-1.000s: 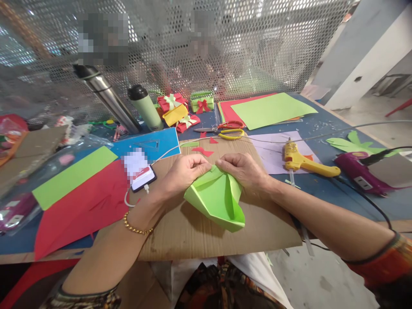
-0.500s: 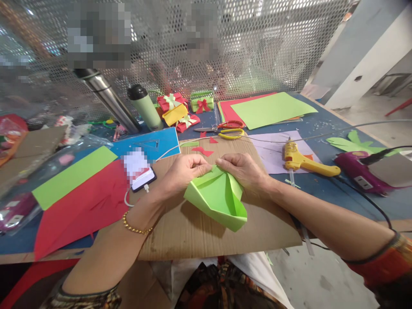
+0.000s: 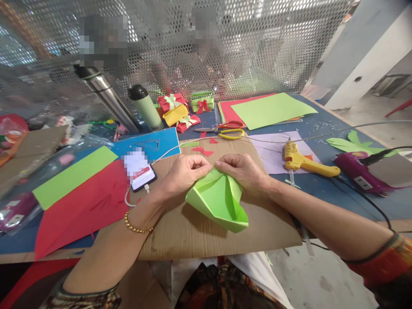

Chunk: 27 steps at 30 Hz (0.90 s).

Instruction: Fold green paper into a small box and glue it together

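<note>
Both hands pinch the far edge of a folded light-green paper box, its hollow side facing up toward me. My left hand grips that edge between thumb and curled fingers. Close beside it, thumb almost touching the other, my right hand grips the same edge. Creased walls of the box stand up at its near and right sides. Beneath it lies a sheet of brown cardboard. Small red paper cutouts rest on the cardboard beyond my hands.
To the right, a yellow glue gun lies on lilac paper near a purple power strip. Scissors, green card and small bow-trimmed paper boxes are farther back. A phone, red paper and two bottles stand or lie leftward.
Almost nothing has moved. The green paper box has shifted very slightly to the right and down, still pinched by both hands.
</note>
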Each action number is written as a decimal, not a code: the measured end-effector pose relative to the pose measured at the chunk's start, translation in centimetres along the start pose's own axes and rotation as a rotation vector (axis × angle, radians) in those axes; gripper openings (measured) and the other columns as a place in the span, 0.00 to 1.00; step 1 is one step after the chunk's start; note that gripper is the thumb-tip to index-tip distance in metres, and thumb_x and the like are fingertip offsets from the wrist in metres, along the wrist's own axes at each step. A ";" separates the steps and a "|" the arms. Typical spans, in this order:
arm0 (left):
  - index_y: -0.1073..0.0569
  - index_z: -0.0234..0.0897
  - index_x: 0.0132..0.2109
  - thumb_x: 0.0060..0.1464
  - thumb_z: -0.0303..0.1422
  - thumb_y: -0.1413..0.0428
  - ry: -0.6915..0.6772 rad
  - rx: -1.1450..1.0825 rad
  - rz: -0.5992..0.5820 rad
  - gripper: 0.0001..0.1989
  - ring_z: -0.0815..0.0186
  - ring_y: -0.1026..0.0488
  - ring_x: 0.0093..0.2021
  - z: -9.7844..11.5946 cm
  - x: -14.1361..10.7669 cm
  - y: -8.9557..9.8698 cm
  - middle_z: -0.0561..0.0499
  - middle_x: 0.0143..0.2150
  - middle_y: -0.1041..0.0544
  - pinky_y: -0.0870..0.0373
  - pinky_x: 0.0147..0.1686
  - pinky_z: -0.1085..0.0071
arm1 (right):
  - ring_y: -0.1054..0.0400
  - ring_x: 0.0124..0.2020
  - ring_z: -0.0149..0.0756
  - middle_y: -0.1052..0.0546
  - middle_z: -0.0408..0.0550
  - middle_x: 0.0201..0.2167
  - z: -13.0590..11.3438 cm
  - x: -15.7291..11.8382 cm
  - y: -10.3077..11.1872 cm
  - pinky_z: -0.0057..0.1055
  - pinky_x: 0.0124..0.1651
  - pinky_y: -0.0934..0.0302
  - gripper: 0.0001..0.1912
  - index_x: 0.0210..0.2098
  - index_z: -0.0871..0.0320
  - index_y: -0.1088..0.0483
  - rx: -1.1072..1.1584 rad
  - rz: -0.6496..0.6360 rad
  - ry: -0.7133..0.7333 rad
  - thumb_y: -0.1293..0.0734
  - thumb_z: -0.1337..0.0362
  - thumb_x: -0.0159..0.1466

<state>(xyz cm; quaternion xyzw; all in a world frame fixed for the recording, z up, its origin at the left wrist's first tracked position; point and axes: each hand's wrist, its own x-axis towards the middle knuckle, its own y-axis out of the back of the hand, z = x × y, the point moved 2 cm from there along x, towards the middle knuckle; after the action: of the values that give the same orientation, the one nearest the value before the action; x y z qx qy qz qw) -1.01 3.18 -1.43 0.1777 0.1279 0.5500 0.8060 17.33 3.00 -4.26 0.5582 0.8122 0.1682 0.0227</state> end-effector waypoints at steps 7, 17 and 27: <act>0.24 0.35 0.29 0.51 0.42 0.39 0.003 -0.036 -0.012 0.13 0.70 0.33 0.26 0.0 -0.1 -0.2 0.53 0.26 0.26 0.37 0.26 0.74 | 0.46 0.22 0.27 0.40 0.39 0.19 0.2 0.0 -0.1 0.27 0.24 0.54 0.24 0.22 0.55 0.40 -0.030 0.004 -0.011 0.37 0.46 0.66; 0.24 0.35 0.29 0.52 0.44 0.38 0.006 -0.032 0.007 0.15 0.70 0.34 0.26 0.1 -0.2 0.1 0.52 0.26 0.26 0.39 0.23 0.75 | 0.42 0.22 0.28 0.35 0.41 0.21 0.5 -0.3 -0.3 0.27 0.24 0.48 0.34 0.26 0.58 0.34 0.184 0.014 -0.131 0.38 0.31 0.63; 0.27 0.35 0.28 0.51 0.48 0.35 0.038 -0.112 -0.065 0.20 0.72 0.36 0.23 0.0 -0.1 -0.2 0.55 0.23 0.30 0.40 0.22 0.75 | 0.42 0.24 0.28 0.34 0.41 0.22 0.2 -0.1 0.0 0.27 0.25 0.51 0.23 0.25 0.57 0.33 -0.015 -0.022 -0.014 0.36 0.45 0.65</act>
<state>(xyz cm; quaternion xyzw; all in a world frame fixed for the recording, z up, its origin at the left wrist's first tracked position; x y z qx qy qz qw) -0.90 3.04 -1.48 0.1178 0.1180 0.5332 0.8294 17.43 2.93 -4.45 0.5504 0.8166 0.1702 0.0346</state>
